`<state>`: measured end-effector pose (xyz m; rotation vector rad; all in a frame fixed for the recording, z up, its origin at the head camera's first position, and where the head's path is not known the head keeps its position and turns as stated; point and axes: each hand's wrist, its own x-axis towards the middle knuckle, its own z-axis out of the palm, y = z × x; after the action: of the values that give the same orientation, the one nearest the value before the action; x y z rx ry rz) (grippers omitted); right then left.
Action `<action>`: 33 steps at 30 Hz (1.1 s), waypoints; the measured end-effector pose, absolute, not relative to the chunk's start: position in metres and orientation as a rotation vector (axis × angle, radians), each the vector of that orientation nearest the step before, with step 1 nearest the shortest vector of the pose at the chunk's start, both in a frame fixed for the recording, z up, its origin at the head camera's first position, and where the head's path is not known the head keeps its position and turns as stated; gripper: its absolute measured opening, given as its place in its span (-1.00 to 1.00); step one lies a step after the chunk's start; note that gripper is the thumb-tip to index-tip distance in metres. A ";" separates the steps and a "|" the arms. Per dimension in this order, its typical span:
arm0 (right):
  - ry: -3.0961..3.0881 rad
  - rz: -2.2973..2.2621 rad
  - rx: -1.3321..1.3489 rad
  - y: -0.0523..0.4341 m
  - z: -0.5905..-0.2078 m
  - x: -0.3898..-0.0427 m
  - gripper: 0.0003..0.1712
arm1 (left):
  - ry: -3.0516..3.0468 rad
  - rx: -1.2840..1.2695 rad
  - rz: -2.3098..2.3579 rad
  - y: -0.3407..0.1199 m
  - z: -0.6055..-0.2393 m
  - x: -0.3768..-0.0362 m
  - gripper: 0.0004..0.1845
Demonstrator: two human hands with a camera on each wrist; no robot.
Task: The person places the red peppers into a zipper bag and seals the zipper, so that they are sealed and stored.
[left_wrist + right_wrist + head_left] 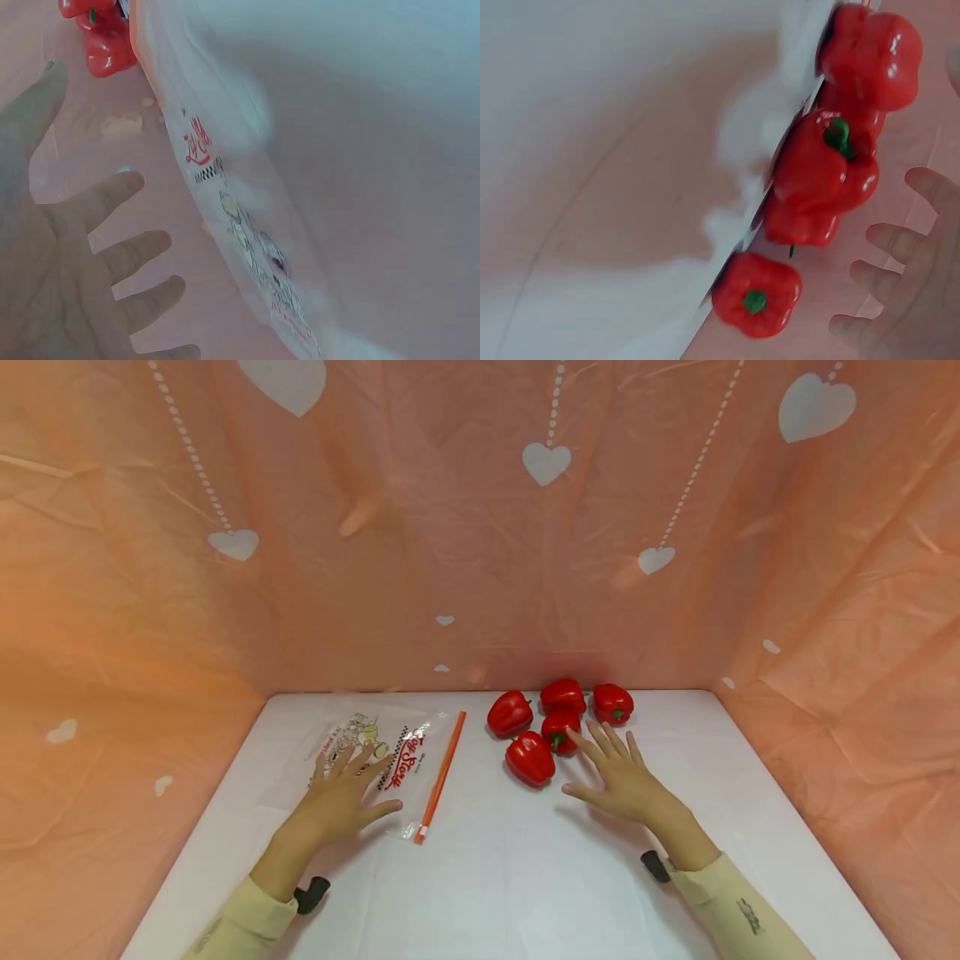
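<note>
A clear zip bag (375, 752) with a cartoon print and an orange zip strip (442, 775) lies flat on the white table (525, 877). My left hand (341, 797) is spread open over the bag's near part, fingers straight. In the left wrist view the left hand's fingers (112, 247) are splayed beside the bag (247, 240). Several red bell peppers (558, 722) sit in a cluster at the back middle. My right hand (618, 772) is open just right of them, its fingertips near the nearest peppers (531, 758). The right wrist view shows the peppers (817, 165) beside the right hand's fingers (889, 277).
Pink sheeting with white hearts (546, 462) walls in the table at the back and both sides. Bare white tabletop lies in front of both hands. Cream sleeves (720, 902) cover both forearms.
</note>
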<state>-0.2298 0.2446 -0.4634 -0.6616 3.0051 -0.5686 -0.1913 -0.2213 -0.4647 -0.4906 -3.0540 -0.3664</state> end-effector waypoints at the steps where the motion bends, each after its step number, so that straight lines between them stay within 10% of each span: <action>1: 3.000 -0.570 -0.666 0.242 -0.463 -0.231 0.13 | -3.055 -0.493 -0.372 -0.219 -0.464 -0.192 -0.12; 33: 2.932 -0.632 -0.888 0.178 -0.471 -0.253 0.04 | -3.119 -0.608 -0.383 -0.172 -0.478 -0.211 -0.27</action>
<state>-0.2529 0.1779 -0.4713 -0.8876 2.9316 -0.6324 -0.2113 -0.1719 -0.4784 -0.6085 -3.1191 -0.3833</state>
